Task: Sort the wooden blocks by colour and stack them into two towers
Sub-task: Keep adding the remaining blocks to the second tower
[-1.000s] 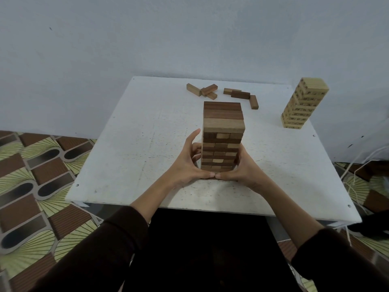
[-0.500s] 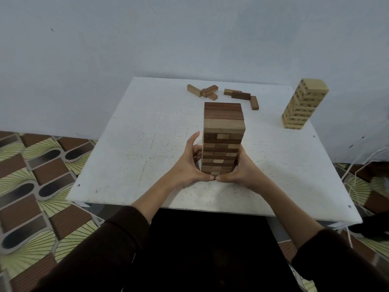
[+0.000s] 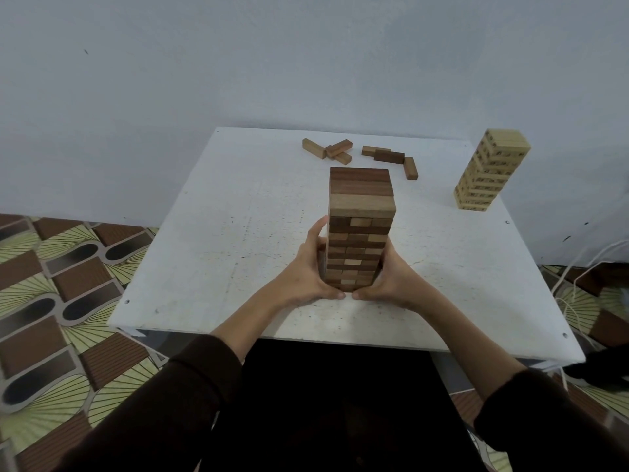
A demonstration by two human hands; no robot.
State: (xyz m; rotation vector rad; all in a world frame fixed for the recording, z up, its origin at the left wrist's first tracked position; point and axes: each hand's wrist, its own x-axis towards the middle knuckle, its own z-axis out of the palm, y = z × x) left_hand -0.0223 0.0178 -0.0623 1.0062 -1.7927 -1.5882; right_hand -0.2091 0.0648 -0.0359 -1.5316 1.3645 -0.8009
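A tall tower of brown wooden blocks, with some lighter blocks mixed in, stands in the middle of the white table. My left hand grips its lower left side and my right hand grips its lower right side. Both thumbs nearly meet in front of the tower's foot, and the other fingers are partly hidden beside and behind it. A second tower of pale blocks stands at the far right of the table. Several loose blocks lie at the far edge, with three more loose blocks just to their right.
The table stands against a pale wall. Patterned floor tiles show on the left, and white cables hang off the right side. My dark sleeves and lap fill the bottom of the view.
My hands have closed in a little tighter round the foot of the brown tower. The tower and the other blocks have not moved.
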